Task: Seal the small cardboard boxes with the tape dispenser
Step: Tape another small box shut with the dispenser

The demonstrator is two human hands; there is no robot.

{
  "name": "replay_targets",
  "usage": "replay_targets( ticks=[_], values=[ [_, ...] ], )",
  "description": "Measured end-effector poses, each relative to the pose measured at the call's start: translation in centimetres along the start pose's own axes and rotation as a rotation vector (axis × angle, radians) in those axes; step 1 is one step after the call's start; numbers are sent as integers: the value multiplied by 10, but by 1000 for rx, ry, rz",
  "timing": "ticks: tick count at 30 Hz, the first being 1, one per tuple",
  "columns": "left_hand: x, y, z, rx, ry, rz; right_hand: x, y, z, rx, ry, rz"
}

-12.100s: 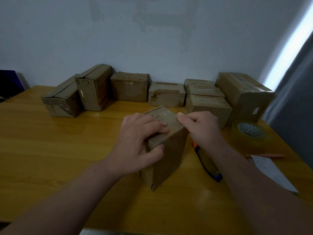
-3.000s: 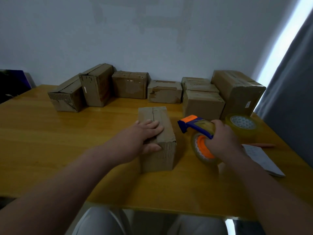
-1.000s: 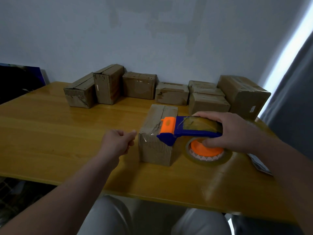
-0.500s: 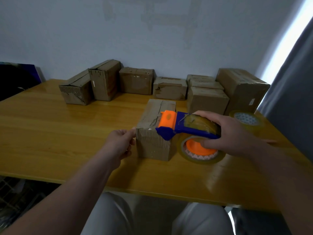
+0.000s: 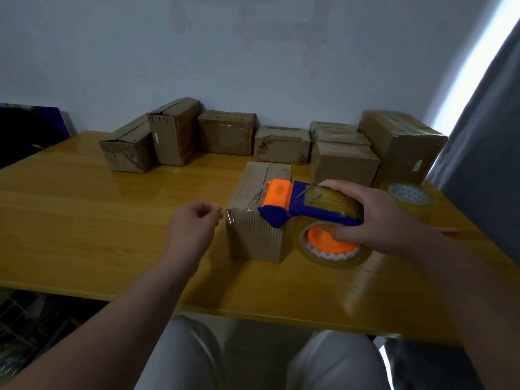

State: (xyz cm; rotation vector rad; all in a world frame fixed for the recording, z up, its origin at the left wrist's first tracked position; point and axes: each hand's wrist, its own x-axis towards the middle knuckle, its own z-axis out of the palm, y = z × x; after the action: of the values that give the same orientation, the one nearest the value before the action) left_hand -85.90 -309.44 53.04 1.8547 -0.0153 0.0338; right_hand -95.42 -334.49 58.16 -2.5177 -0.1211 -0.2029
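Box in work: the small cardboard box [image 5: 259, 220] stands on the worktop [image 5: 112, 220] in front of the person, with its top seam running away from them.
Tool: the tape dispenser [image 5: 304, 206] lies across the box's near right edge. Its orange head is on the top and its roll hangs beside the right face.
Right hand: the right hand [image 5: 377, 218] is wrapped over the blue handle, with the thumb against the roll's orange hub.
Left hand: the left hand [image 5: 191, 229] is just beside the box's near left corner. Its fingers are loosely curled with nothing in them, and it looks apart from the box.
Tape: a glossy strip of tape [image 5: 230, 218] shows at the near left top edge.
Main risk: with no hand steadying it, the light box could slide or tip when the dispenser is pulled, which would wrinkle the tape or run it off the seam.
Second risk: the thumb on the hub may brake the roll and make the pull jerky.
Waiting: the other boxes [image 5: 281, 144] are lined up along the wall.
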Motion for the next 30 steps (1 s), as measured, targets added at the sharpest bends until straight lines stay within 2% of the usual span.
replay_targets(
  ticks=[3, 8, 15, 23, 27, 30],
  values=[
    [-13, 10, 5, -140, -84, 49, 0, 0, 0, -12, 3, 1],
    [-23, -3, 10, -40, -247, 121, 0, -1, 1, 11, 7, 3],
    [-22, -7, 13, 172, -136, 248, -2, -3, 2, 23, 8, 20],
    [-22, -14, -2, 126, -284, 296, -2, -4, 3, 30, 10, 23],
    [-21, -8, -15, 306, -359, 214, -2, -4, 3, 14, 1, 29],
    [-19, 7, -19, 684, -210, 281, -1, -4, 3, 24, 0, 27]
  ],
)
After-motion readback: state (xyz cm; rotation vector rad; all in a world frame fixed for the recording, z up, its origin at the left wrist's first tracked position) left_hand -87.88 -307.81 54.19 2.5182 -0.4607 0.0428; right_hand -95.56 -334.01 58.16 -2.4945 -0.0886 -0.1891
